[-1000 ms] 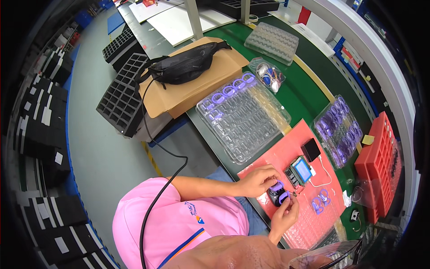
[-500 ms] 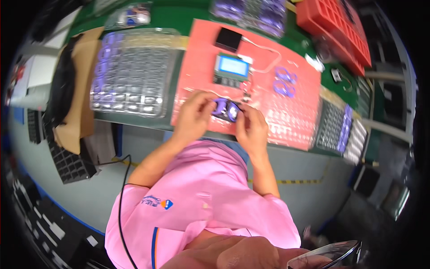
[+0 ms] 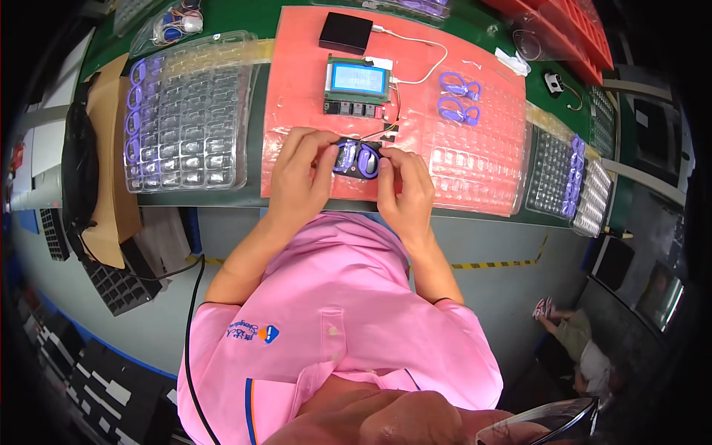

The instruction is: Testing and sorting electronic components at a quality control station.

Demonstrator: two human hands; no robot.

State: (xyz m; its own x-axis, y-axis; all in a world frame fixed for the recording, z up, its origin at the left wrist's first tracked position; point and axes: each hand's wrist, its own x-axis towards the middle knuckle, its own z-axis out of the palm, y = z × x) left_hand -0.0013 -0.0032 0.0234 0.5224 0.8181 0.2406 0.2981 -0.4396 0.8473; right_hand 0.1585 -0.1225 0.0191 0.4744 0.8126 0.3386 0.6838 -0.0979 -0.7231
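Two purple ear-hook earphones [image 3: 346, 157] lie side by side on a small black holder [image 3: 358, 174] at the near part of the pink mat. My left hand [image 3: 304, 174] pinches at the left earphone and holder edge, index finger over the top corner and thumb beside it. My right hand [image 3: 406, 189] has its thumb and index finger closed at the right earphone's outer side. Fingertip contact is partly hidden. Just beyond stands a green circuit board with a lit blue screen [image 3: 358, 76], and thin wires run from it towards the holder.
A pink mat [image 3: 297, 96] carries a black box [image 3: 345, 33] with a white cable, and a clear tray with more purple earphones [image 3: 458, 111]. Clear trays stand left [image 3: 194, 126] and right [image 3: 547, 167]. Red crates [image 3: 564, 37] are at the far right; a cardboard box [image 3: 111, 167] stands left.
The holder with the earphones now lies flatter, and both earphones show clearly from above. My hands remain at its two sides. The whole view has shifted and become sharper.
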